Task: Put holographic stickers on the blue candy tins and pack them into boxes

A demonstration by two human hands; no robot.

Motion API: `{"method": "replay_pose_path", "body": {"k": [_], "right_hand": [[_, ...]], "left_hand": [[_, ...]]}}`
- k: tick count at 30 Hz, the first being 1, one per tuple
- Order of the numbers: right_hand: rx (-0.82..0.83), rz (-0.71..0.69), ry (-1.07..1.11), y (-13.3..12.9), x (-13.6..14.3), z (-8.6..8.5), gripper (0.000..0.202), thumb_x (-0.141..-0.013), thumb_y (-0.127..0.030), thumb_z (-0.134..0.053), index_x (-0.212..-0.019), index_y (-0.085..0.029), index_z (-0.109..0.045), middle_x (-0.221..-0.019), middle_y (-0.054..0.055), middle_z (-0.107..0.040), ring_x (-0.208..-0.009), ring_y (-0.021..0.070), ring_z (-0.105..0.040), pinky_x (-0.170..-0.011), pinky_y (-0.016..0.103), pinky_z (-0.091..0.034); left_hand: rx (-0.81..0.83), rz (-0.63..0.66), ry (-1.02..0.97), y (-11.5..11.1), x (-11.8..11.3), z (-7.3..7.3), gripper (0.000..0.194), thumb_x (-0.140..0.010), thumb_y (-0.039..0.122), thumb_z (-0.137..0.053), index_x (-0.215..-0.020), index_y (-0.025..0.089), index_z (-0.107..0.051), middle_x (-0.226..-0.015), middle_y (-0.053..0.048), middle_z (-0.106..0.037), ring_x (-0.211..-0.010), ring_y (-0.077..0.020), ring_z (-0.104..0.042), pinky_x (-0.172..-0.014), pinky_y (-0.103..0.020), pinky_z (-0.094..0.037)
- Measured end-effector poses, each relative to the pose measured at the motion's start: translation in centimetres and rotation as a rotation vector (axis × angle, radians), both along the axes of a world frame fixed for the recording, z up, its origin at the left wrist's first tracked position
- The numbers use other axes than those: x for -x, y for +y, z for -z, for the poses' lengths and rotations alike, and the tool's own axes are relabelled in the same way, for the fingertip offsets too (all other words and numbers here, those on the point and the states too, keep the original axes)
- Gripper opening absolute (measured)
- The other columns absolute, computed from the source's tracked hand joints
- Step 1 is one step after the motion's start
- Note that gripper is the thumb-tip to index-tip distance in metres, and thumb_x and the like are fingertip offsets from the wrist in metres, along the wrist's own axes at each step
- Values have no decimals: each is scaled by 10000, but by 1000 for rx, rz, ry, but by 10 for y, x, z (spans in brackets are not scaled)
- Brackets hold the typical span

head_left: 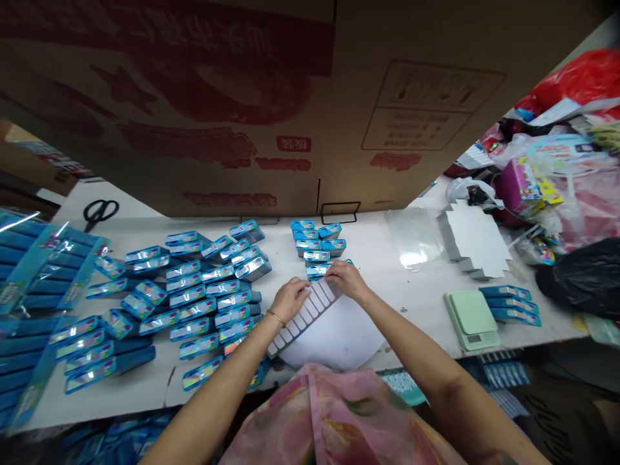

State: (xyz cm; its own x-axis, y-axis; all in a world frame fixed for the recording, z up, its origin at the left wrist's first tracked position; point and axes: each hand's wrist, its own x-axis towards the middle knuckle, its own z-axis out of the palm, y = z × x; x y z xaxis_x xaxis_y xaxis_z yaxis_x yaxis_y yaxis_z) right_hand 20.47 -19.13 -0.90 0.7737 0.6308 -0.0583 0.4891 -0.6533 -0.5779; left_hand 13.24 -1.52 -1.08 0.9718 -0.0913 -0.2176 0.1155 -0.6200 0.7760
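Note:
A sheet of white rectangular stickers (310,310) on a dark backing slants across a white rounded surface (346,332) in front of me. My left hand (290,298) is closed on the upper edge of the sheet, thumb and fingers pinched. At the sheet's far right end, my right hand (345,279) is closed with fingertips together on its corner; whether a single sticker is between them I cannot tell. Just beyond the hands stands a small group of blue boxes (309,245), the nearest partly hidden by my right hand. Many more blue boxes (186,294) lie left of my left forearm.
A big cardboard carton (290,161) stands across the back. Black scissors (101,212) lie at the back left, and blue packs (43,258) are stacked at far left. On the right are a pale green scale (471,318), white cards (477,239), clear film (414,239) and bagged clutter (566,174).

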Motion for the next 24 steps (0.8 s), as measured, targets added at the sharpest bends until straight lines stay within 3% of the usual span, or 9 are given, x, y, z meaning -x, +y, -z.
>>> {"method": "replay_pose_path", "body": {"k": [4, 8, 12, 17, 21, 24], "right_hand": [[-36, -75, -193, 23, -2, -1, 160, -817, -207, -502, -876, -214, -650, -827, 21, -623, -817, 139, -531, -728, 263, -392], [36, -260, -524, 29, 0, -1, 270, -860, -190, -413, -1082, -210, -566, -1103, 64, -574, -1006, 203, -467, -841, 370, -356], [44, -389, -649, 19, -3, 7, 321, -874, -145, -351, -1158, -163, -499, -1252, 60, -471, -1166, 206, -353, -905, 351, -343], [-52, -445, -656, 17, -4, 10, 290, -877, -144, -323, -1034, -151, -566, -1168, 93, -535, -1146, 201, -387, -857, 349, -381], [-59, -387, -531, 28, -8, -20, 226, -857, -208, -380, -858, -173, -604, -973, 94, -612, -918, 208, -522, -754, 347, -410], [-110, -203, -299, 43, -17, -54, 210, -842, -259, -398, -829, -182, -593, -864, 68, -620, -799, 181, -544, -697, 305, -414]], "left_hand": [[19, -52, -34, 11, -11, -6, 206, -736, 314, -473, -780, 183, -627, -688, -16, -588, -680, -149, -519, -663, -240, -382], [140, -131, 56, 19, -19, 6, 238, -726, 327, -448, -635, 148, -577, -527, 25, -503, -550, -111, -438, -547, -217, -356], [291, -132, 131, 23, -21, 13, 240, -713, 322, -436, -636, 135, -566, -529, 34, -491, -518, -97, -417, -509, -212, -350], [167, -208, 105, 21, -22, 8, 183, -689, 258, -486, -592, 145, -592, -560, 6, -551, -584, -128, -483, -575, -241, -363], [58, -332, 59, 29, -27, 13, 164, -694, 217, -511, -572, 161, -607, -615, -43, -601, -674, -174, -542, -637, -279, -351], [64, -370, 37, 36, -28, 17, 176, -681, 213, -535, -516, 176, -581, -600, -56, -603, -705, -198, -563, -663, -292, -361]]}}
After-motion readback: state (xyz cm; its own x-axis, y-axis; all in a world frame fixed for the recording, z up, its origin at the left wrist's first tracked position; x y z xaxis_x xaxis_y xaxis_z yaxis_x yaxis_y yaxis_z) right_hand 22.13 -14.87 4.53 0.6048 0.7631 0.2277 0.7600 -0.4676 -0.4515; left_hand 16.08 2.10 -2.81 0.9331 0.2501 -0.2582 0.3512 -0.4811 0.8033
